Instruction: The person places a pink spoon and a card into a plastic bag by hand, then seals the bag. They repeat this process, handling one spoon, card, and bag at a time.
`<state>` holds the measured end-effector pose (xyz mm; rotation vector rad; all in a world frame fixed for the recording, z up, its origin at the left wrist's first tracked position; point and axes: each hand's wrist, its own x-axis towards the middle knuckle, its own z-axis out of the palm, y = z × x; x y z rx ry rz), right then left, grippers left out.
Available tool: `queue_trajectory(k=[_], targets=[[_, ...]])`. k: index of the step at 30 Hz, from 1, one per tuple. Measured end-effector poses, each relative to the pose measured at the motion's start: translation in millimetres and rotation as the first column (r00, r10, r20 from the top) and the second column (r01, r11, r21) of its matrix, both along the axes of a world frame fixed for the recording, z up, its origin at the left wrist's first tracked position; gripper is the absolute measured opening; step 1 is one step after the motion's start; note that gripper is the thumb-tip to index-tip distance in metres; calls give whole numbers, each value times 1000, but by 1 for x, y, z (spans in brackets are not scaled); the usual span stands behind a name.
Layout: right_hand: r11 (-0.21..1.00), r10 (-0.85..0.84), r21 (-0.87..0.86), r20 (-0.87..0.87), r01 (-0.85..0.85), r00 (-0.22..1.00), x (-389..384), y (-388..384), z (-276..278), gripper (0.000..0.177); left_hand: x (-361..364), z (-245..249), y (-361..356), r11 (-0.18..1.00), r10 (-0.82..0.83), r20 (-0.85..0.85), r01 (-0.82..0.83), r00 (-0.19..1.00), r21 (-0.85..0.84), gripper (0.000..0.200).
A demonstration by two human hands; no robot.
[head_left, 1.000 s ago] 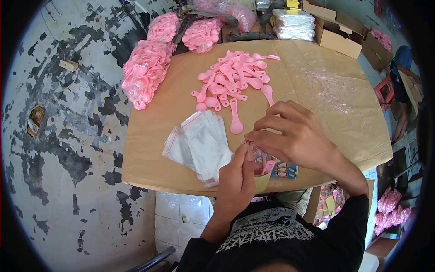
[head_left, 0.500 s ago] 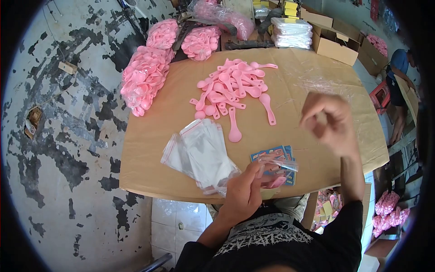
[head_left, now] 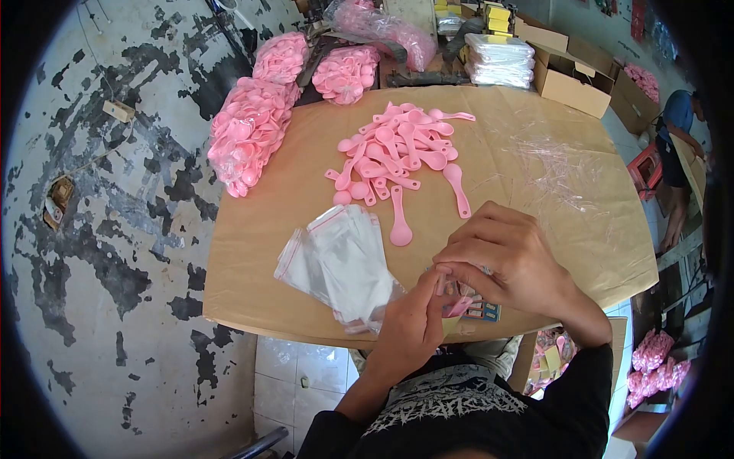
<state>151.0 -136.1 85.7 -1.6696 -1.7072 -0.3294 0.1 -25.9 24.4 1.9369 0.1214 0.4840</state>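
My left hand (head_left: pixel 409 325) is closed on a small clear plastic bag (head_left: pixel 451 289) at the front of the table, with a pink spoon (head_left: pixel 461 307) showing through the film. Against the left fingertips, my right hand (head_left: pixel 505 256) pinches the bag's upper edge, its fingers covering most of that edge. Blue printed cards (head_left: pixel 488 310) lie partly hidden beneath the right hand. Left of my hands is a stack of flat clear bags (head_left: pixel 348 260) with red-lined edges. Beyond them lies a loose pile of pink spoons (head_left: pixel 397 145).
Bulging bags of pink spoons (head_left: pixel 252 134) line the table's far left edge. Thin clear plastic strips (head_left: pixel 558 164) are scattered at right. Packed clear bags (head_left: pixel 501 61) and a cardboard box (head_left: pixel 569 84) stand at the back. Another person (head_left: pixel 677 134) is at far right.
My right hand has come down and left from above the table's right side to meet the left hand at the bag. The left hand keeps hold of the bag.
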Motion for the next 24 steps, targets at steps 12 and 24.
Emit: queue_trajectory(k=[12,24], targets=[[914,338,-35,-483,-404,808,61,-43,35,5,-8,-9,-8,804,113,239,53,964,-593,38],[970,-89,-242,-374,-5,923,63,-24,3,37,-1,-4,16,935,133,145,-75,980,-348,40]])
